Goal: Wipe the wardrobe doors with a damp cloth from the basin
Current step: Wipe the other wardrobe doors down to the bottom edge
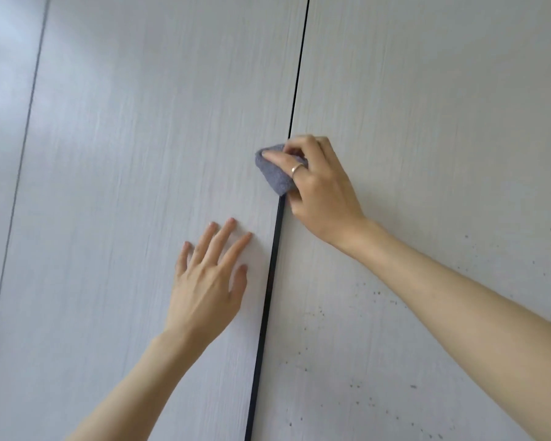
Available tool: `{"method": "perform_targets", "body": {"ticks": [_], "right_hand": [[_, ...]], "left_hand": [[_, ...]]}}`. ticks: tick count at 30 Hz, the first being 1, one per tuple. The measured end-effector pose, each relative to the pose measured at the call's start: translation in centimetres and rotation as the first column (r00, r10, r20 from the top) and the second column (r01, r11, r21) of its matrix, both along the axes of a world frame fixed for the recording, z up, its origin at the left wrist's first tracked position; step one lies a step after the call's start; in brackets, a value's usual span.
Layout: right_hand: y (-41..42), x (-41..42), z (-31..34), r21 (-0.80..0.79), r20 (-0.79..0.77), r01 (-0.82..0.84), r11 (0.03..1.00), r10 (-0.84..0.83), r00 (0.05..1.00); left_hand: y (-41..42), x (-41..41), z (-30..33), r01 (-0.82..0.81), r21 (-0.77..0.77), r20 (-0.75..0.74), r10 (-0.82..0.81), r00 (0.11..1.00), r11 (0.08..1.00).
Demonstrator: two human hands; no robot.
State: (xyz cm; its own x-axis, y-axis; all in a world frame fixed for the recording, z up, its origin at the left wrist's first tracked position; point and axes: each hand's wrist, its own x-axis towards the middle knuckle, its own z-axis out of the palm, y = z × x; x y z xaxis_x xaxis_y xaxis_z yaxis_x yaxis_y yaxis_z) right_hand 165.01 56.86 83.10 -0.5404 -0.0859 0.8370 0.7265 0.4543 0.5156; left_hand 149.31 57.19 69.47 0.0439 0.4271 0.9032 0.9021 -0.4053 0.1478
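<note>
Bracing the left door [124,186] with your flat, open left hand [209,278], you gripped the grey cloth [272,173] in your right hand [315,186] at the centre gap [268,297], mid-wipe. Next, I'd judge, the speckled right door [427,154] needed firm strokes.

**Hands and cloth at the door gap**

The cloth [274,170] lies on the left door [140,154], against the gap [268,297], under the right hand [318,186]. The left hand [207,281] rests flat on the left door, below the cloth. The right door [427,106] lies beyond the gap.
</note>
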Motion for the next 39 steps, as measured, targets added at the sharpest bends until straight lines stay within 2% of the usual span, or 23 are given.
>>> {"method": "perform_targets", "body": {"ticks": [3, 6, 7, 9, 11, 13, 15, 17, 19, 20, 21, 23, 25, 27, 29, 32, 34, 36, 39], "right_hand": [[1.3, -4.4, 2.1, -0.028, 0.016, 0.179, 0.983, -0.178, 0.984], [2.4, -7.3, 2.7, -0.103, -0.102, 0.211, 0.972, -0.222, 0.970], [2.8, -8.2, 2.0, -0.095, -0.045, 0.208, 0.973, -0.213, 0.976], [3.3, -9.1, -1.3, -0.068, 0.272, 0.184, 0.980, -0.159, 0.949], [2.7, -9.0, -5.0, -0.045, 0.555, 0.170, 0.984, -0.117, 0.824], [2.5, -8.9, -5.2, 0.002, 0.632, 0.187, 0.982, -0.146, 0.761], [2.7, -9.7, -2.1, -0.018, 0.537, 0.236, 0.972, -0.190, 0.822], [3.3, -10.7, 2.3, -0.048, 0.232, 0.239, 0.970, -0.221, 0.947], [3.6, -11.4, 4.6, -0.088, -0.037, 0.226, 0.970, -0.230, 0.973], [3.7, -11.7, 4.1, -0.089, -0.060, 0.204, 0.975, -0.209, 0.976], [3.8, -11.9, 2.8, -0.088, -0.002, 0.203, 0.975, -0.204, 0.979], [4.0, -11.7, -2.0, -0.095, 0.227, 0.166, 0.981, -0.141, 0.964], [3.1, -10.7, -7.3, -0.109, 0.461, 0.138, 0.984, -0.073, 0.884], [2.2, -9.3, -9.7, -0.125, 0.600, 0.202, 0.971, -0.088, 0.795], [1.7, -8.2, -8.2, -0.106, 0.584, 0.209, 0.972, -0.109, 0.804], [1.5, -6.3, -3.0, -0.072, 0.254, 0.218, 0.973, -0.193, 0.948], [1.2, -5.5, -1.5, -0.098, 0.128, 0.257, 0.961, -0.244, 0.961], [0.9, -5.4, -3.4, -0.060, 0.183, 0.204, 0.977, -0.190, 0.965], [0.3, -5.2, -10.1, -0.073, 0.414, 0.112, 0.991, -0.071, 0.908]], "left_hand": [[-0.3, -2.3, -0.2, 0.027, 0.096, 0.091, -0.036, 0.995, 0.995], [-0.2, -5.1, 0.0, -0.029, 0.110, 0.176, 0.009, 0.984, 0.993], [0.0, -6.1, 0.1, -0.042, 0.106, 0.210, 0.019, 0.977, 0.994], [0.1, -7.7, 0.1, -0.062, 0.096, 0.284, 0.033, 0.958, 0.993], [0.1, -8.6, 0.0, -0.070, 0.081, 0.342, 0.039, 0.939, 0.994], [0.1, -9.2, -0.4, -0.080, 0.073, 0.357, 0.049, 0.933, 0.994], [0.1, -9.5, -0.6, -0.083, 0.072, 0.343, 0.054, 0.938, 0.994], [0.2, -9.6, -0.8, -0.080, 0.080, 0.334, 0.048, 0.941, 0.994], [0.3, -9.6, -1.1, -0.065, 0.092, 0.340, 0.030, 0.940, 0.994], [0.4, -9.6, -1.4, -0.055, 0.093, 0.345, 0.020, 0.939, 0.994], [0.4, -9.7, -1.6, -0.046, 0.093, 0.352, 0.011, 0.936, 0.995], [0.5, -10.1, -2.1, -0.040, 0.085, 0.378, 0.005, 0.926, 0.996], [0.4, -10.3, -2.5, -0.040, 0.067, 0.404, 0.009, 0.915, 0.997], [0.1, -10.3, -2.7, -0.039, 0.050, 0.394, 0.016, 0.919, 0.998], [-0.2, -10.2, -2.7, -0.046, 0.030, 0.353, 0.032, 0.935, 0.998], [-0.6, -10.1, -3.0, -0.033, -0.013, 0.273, 0.035, 0.961, 0.999], [-0.6, -9.8, -3.2, -0.012, -0.035, 0.249, 0.020, 0.968, 0.999], [-0.8, -9.2, -3.6, 0.015, -0.040, 0.248, -0.005, 0.969, 0.999], [-1.1, -8.4, -4.4, 0.043, -0.040, 0.271, -0.031, 0.962, 0.998]]}}
